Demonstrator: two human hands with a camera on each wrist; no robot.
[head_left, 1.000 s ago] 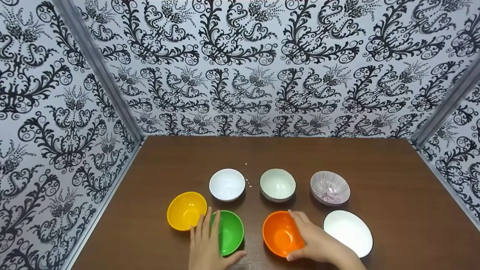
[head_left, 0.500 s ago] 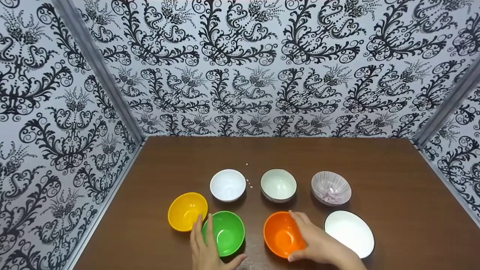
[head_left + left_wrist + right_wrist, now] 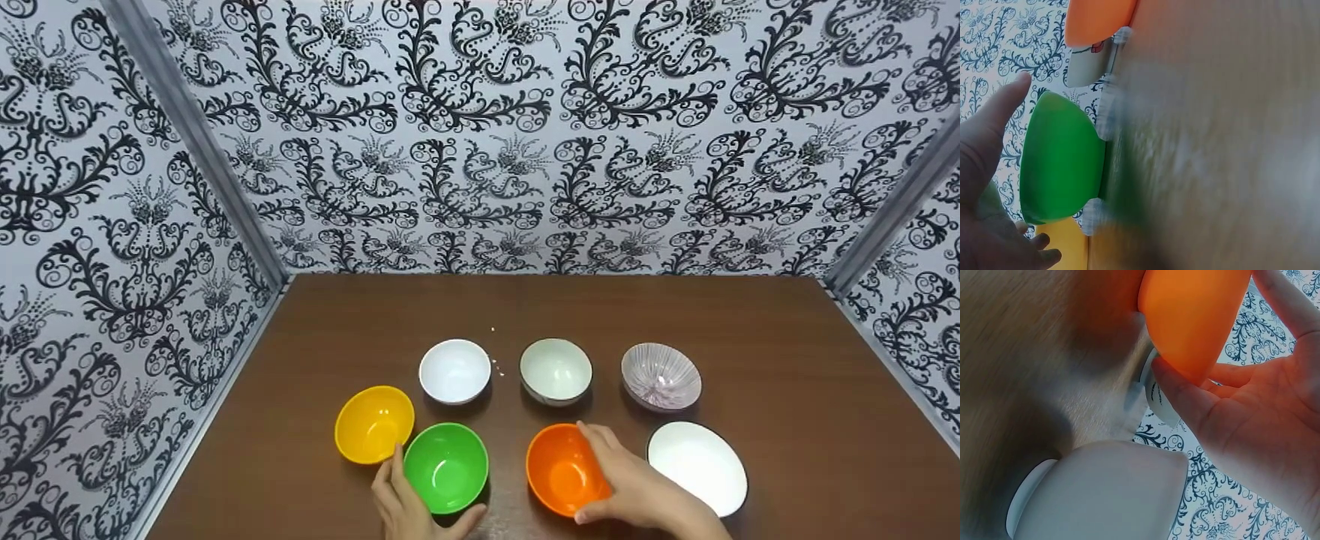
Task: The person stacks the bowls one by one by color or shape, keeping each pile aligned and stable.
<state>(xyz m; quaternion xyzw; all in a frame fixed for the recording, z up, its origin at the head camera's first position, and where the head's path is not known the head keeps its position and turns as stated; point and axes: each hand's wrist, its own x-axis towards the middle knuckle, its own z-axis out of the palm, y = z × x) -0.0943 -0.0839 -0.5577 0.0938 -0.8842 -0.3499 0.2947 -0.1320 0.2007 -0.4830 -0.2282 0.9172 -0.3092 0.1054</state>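
A green bowl (image 3: 447, 465) stands upright near the front of the table, left of an orange bowl (image 3: 564, 469). My left hand (image 3: 412, 501) is beside the green bowl, fingers at its left and thumb at its front. In the left wrist view a gap shows between the thumb (image 3: 1008, 101) and the green bowl (image 3: 1061, 163). My right hand (image 3: 637, 484) holds the orange bowl by its right side, fingers at the far rim and thumb at the front. The right wrist view has its fingers (image 3: 1185, 394) against the orange bowl's wall (image 3: 1190, 320).
A yellow bowl (image 3: 375, 426) sits close to the green one. Behind are a white bowl (image 3: 455, 371), a pale green bowl (image 3: 555, 367) and a striped bowl (image 3: 660, 375). A larger white bowl (image 3: 697, 465) stands by my right wrist. White specks (image 3: 502, 373) dot the brown table (image 3: 360, 322).
My left hand's fingers have drawn back toward me and come off the green bowl, uncovering more of it. My right hand and the bowls look unmoved.
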